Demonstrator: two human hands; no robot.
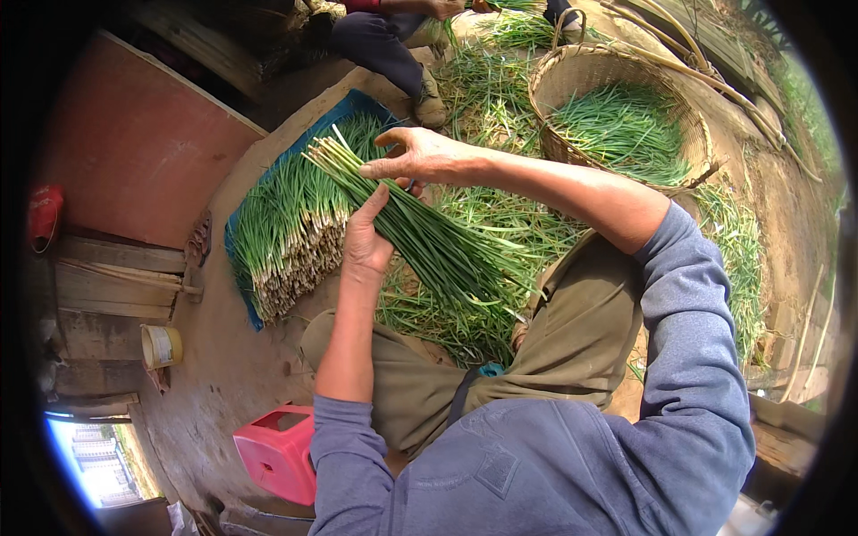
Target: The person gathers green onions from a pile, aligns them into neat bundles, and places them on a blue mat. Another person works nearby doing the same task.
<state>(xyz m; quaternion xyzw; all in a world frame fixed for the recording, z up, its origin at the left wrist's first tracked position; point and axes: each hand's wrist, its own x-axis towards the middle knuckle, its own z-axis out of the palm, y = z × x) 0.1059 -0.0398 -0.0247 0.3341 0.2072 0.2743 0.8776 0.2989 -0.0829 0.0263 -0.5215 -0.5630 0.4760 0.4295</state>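
My left hand (370,234) is closed around a bundle of long green chives (442,248), its thumb lying along the stems. The pale root ends point up and left, the leaf tips down and right. My right hand (419,155) is at the root end, thumb on the stems and index finger raised apart; its other fingers are partly hidden behind the bundle. Just left of the bundle, a thick stack of chives (288,234) lies on a blue sheet (258,320), pale ends facing me.
A wicker basket (700,144) of loose greens stands at upper right. Scattered leaves (482,208) cover the ground before me. Another person's leg and shoe (429,100) are at the top. A pink plastic stool (281,455) and a yellow tub (162,346) stand at left.
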